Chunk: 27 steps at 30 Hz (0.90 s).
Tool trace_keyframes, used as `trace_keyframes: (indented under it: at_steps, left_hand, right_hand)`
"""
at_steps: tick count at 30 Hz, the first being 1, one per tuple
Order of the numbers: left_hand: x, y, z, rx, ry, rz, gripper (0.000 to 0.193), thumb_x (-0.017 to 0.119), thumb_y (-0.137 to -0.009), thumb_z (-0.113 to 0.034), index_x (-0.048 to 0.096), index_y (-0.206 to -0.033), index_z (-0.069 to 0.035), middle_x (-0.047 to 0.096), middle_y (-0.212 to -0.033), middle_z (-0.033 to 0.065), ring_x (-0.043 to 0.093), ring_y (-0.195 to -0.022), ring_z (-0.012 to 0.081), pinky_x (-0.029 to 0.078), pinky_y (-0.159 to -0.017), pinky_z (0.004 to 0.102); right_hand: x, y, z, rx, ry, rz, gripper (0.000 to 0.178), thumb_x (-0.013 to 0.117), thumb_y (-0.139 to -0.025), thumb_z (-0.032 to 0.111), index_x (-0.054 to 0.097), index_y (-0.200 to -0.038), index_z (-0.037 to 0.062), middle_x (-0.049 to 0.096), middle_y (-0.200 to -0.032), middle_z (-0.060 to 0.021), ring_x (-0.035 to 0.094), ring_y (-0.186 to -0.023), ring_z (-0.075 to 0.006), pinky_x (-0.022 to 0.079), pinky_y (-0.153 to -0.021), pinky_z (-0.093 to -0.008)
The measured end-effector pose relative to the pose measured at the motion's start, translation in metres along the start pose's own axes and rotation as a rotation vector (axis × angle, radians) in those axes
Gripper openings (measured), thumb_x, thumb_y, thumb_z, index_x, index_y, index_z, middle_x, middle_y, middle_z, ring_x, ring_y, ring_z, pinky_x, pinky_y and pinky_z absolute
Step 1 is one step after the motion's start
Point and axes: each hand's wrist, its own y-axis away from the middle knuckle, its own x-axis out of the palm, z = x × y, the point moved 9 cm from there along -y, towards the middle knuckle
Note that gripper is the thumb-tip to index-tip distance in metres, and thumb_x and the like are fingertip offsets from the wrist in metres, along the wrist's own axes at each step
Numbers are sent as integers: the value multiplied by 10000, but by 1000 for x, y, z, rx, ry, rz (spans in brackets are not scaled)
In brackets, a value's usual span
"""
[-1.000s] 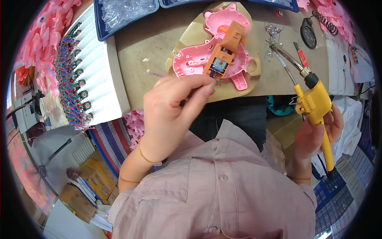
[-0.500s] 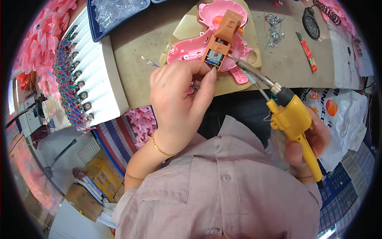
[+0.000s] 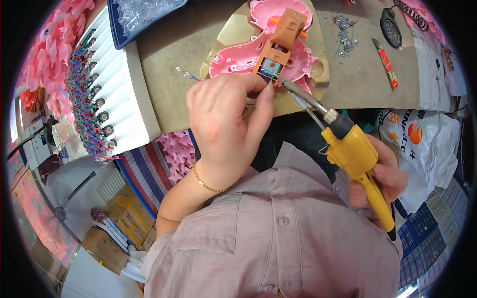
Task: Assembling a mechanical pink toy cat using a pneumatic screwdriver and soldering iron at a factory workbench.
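My right hand [image 3: 386, 171] grips a yellow gun-shaped soldering iron [image 3: 350, 149], which has a thin feed tube beside its metal barrel. The iron's tip reaches the near end of an orange plastic housing [image 3: 284, 32], close to my left fingertips. My left hand [image 3: 223, 109] is pinched at that same end; what lies between thumb and finger is too small to make out. A grey-blue motor-like part [image 3: 271, 66] and thin blue wire show inside the housing. Beneath the housing lies an open pink toy shell [image 3: 233, 62], resting on a tan holder [image 3: 320, 49].
White corrugated foam [image 3: 131, 94] with bundled coloured wires [image 3: 87, 109] stands at the left. A blue tray [image 3: 117, 30] holds clear plastic pieces. To the right lie small wired parts [image 3: 345, 37], a red-and-green cutter knife [image 3: 386, 67] and a black oval object [image 3: 391, 27]. Pink parts [image 3: 49, 35] pile at far left.
The soldering iron has moved left and slightly nearer to me, bringing its tip to the housing's near end by my left fingertips. My left hand stays pinched almost in place.
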Motion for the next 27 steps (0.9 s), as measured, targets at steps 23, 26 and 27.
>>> trace_keyframes:
  at_steps: [23,26,27]
  left_hand:
    - [3,1,4,-31,45,-14,98,693,-800,-47,600,-812,-18,592,-758,59,523,-679,176,416,-629,282]
    - [1,1,5,-19,51,-67,131,705,-738,-46,600,-808,-81,577,-701,2,533,-637,183,372,-656,321]
    - [1,1,5,-24,55,-65,132,704,-739,-44,600,-810,-81,578,-705,3,531,-635,185,372,-656,321]
  right_hand:
    - [16,16,18,-686,737,117,543,698,-851,162,356,-1268,101,508,-1178,-363,668,-861,-366,559,-669,-366]
    - [18,15,26,-755,737,90,550,704,-841,146,360,-1267,95,506,-1178,-368,670,-850,-367,560,-665,-368]
    - [20,14,25,-747,768,98,559,710,-834,143,360,-1267,92,504,-1180,-370,670,-850,-367,560,-665,-369]
